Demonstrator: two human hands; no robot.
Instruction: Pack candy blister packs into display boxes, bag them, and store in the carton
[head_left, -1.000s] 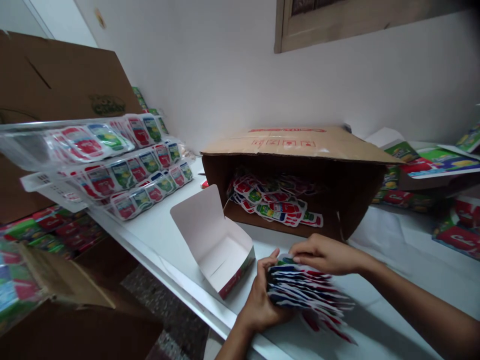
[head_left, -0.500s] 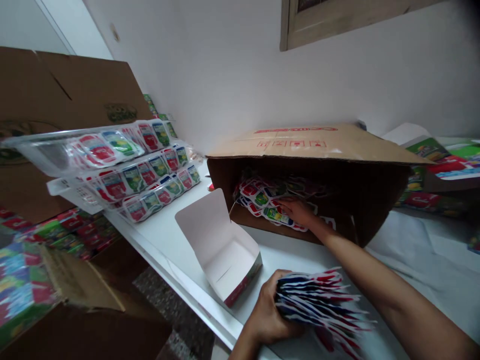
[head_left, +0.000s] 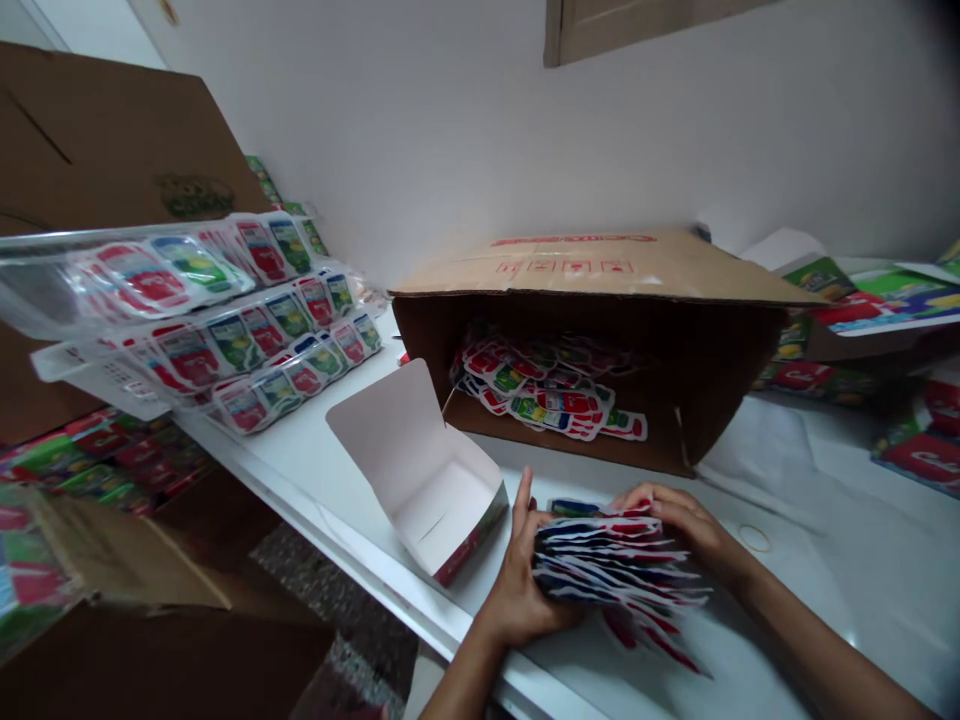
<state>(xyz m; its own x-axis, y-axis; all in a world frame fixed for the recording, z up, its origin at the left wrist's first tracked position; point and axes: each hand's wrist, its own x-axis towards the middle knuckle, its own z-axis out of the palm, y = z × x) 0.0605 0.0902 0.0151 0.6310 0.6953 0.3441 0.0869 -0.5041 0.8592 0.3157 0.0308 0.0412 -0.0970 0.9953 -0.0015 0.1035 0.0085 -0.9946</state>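
Note:
My left hand (head_left: 525,580) grips a thick stack of flat sachets (head_left: 615,560), its white, red and dark blue edges fanned out, with one finger raised. At the stack's far side my right hand (head_left: 679,515) pinches a red-and-white sachet (head_left: 637,507) against the rest. Just left of the hands, an open small carton (head_left: 457,500) with a white inside stands on the table, its lid raised. Behind them a large cardboard box (head_left: 592,265) lies on its side, with a loose pile of red and green sachets (head_left: 555,395) in its mouth.
Clear plastic trays (head_left: 277,320) filled with sachets are stacked at the table's left. Cardboard boxes with printed cartons (head_left: 112,460) stand below the table edge. More printed cartons (head_left: 922,430) lie at the right, and a thin ring (head_left: 754,538) rests near my right arm.
My right hand has come out of the large box and back to the stack, bringing a sachet with it. My left hand still holds the stack. The camera view has shifted slightly.

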